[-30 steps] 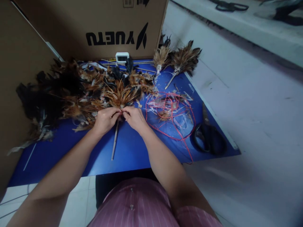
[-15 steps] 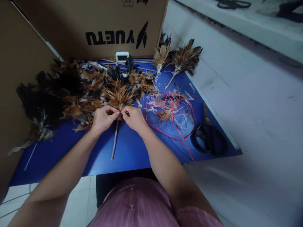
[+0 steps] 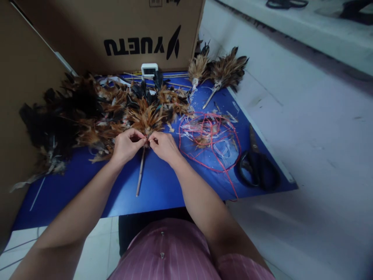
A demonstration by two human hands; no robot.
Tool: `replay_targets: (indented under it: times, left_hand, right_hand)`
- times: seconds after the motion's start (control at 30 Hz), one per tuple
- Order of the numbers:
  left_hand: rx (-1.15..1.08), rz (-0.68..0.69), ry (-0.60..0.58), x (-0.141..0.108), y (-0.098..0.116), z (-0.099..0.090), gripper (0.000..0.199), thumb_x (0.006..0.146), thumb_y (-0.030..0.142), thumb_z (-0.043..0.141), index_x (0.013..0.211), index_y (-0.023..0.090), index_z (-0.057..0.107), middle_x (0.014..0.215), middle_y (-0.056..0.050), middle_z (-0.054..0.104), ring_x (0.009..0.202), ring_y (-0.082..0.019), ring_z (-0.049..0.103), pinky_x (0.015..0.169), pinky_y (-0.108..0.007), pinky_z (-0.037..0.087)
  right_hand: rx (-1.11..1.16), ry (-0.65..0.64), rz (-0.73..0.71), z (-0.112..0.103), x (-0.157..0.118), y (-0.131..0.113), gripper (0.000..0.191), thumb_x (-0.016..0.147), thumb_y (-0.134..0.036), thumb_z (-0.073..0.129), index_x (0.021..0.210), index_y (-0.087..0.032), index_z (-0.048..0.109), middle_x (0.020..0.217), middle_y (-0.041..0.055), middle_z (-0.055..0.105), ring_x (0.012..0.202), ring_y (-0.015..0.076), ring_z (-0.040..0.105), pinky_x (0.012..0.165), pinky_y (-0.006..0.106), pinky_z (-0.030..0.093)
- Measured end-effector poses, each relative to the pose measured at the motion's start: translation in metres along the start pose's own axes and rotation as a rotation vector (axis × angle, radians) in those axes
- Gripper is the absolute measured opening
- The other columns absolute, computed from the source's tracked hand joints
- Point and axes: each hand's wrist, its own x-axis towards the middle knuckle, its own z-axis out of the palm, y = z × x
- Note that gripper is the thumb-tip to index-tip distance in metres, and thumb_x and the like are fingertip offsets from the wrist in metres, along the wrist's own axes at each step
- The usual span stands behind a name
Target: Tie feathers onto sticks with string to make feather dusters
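Note:
A thin stick (image 3: 140,173) points toward me over the blue table, and brown feathers (image 3: 147,116) fan out at its far end. Where feathers and stick meet, my left hand (image 3: 127,147) pinches from the left, fingertips pressed together. From the right, my right hand (image 3: 164,146) is closed in a pinch at the same spot, its fingertips nearly touching the left ones. A bit of reddish string seems to show between them, but what each pinch holds is too small to make out.
Feather bundles (image 3: 99,101) cover the blue table (image 3: 163,186) at the left. Tangled pink string (image 3: 215,155) and black scissors (image 3: 256,169) lie right. Two feather dusters (image 3: 227,70), a small white device (image 3: 149,70) and a cardboard box (image 3: 131,19) are behind.

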Motion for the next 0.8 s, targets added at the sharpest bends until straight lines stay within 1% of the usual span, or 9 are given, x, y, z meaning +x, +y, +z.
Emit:
replay_targets:
  times: [0.07,0.13,0.2,0.27,0.37,0.47,0.67,0.8]
  left_hand:
    - [0.122,0.078,-0.002,-0.002,0.002,-0.002,0.009,0.071,0.025,0.067,0.074,0.017,0.067,0.071,0.0,0.071,0.065,-0.013,0.066,0.063,-0.022,0.052]
    - [0.211,0.139,0.003,-0.003,0.005,-0.003,0.007,0.073,0.024,0.064,0.076,0.018,0.067,0.073,0.001,0.071,0.066,-0.013,0.066,0.065,-0.022,0.051]
    - [0.283,0.2,0.013,-0.004,0.008,-0.004,0.007,0.074,0.022,0.062,0.078,0.019,0.068,0.075,0.001,0.072,0.067,-0.013,0.066,0.066,-0.022,0.05]
    - [0.347,0.251,0.025,-0.004,0.008,-0.005,0.008,0.073,0.02,0.062,0.079,0.019,0.068,0.074,0.001,0.072,0.067,-0.013,0.066,0.066,-0.022,0.049]
    - [0.427,0.298,0.048,-0.002,0.006,-0.004,0.007,0.073,0.018,0.062,0.078,0.019,0.067,0.073,0.0,0.071,0.066,-0.015,0.066,0.065,-0.023,0.048]
    - [0.454,0.317,0.06,0.0,0.004,-0.003,0.009,0.073,0.018,0.062,0.08,0.019,0.067,0.075,-0.001,0.071,0.067,-0.015,0.066,0.066,-0.023,0.049]
    - [0.4,0.313,0.067,0.001,0.001,-0.003,0.008,0.076,0.019,0.059,0.082,0.019,0.065,0.076,-0.001,0.071,0.068,-0.013,0.066,0.067,-0.022,0.05]
    - [0.355,0.315,0.102,0.003,-0.003,-0.001,0.007,0.077,0.02,0.06,0.083,0.018,0.064,0.078,-0.001,0.071,0.069,-0.013,0.067,0.066,-0.022,0.051]
  right_hand:
    - [0.013,0.006,0.003,-0.001,-0.001,0.0,0.015,0.083,-0.015,0.051,0.083,-0.02,0.065,0.084,0.0027,0.068,0.079,0.016,0.062,0.077,0.027,0.045]
    - [0.041,0.059,-0.025,-0.001,-0.001,-0.002,0.016,0.083,-0.013,0.05,0.087,-0.02,0.064,0.09,0.0025,0.067,0.082,0.0152,0.061,0.079,0.026,0.046]
    - [0.082,0.134,-0.089,-0.001,0.0,-0.004,0.019,0.084,-0.012,0.048,0.092,-0.021,0.063,0.098,0.003,0.065,0.09,0.0146,0.06,0.084,0.025,0.046]
    - [0.111,0.16,-0.153,0.002,0.003,-0.005,0.022,0.086,-0.011,0.045,0.095,-0.02,0.063,0.101,0.0037,0.063,0.096,0.0145,0.058,0.089,0.025,0.044]
    - [0.114,0.104,-0.178,0.007,0.01,-0.005,0.025,0.086,-0.007,0.042,0.094,-0.02,0.062,0.1,0.0033,0.064,0.1,0.0149,0.057,0.093,0.026,0.042]
    - [0.141,0.076,-0.155,0.011,0.016,-0.003,0.026,0.086,-0.007,0.042,0.094,-0.021,0.062,0.1,0.0015,0.066,0.099,0.014,0.059,0.092,0.026,0.043]
    - [0.197,0.046,-0.126,0.007,0.028,0.002,0.018,0.083,-0.008,0.051,0.093,-0.02,0.061,0.09,0.0007,0.069,0.089,0.0137,0.065,0.083,0.025,0.047]
    - [0.209,-0.013,-0.152,0.003,0.037,0.006,0.025,0.077,-0.003,0.053,0.094,-0.021,0.057,0.088,-0.0009,0.07,0.086,0.0133,0.066,0.08,0.025,0.048]
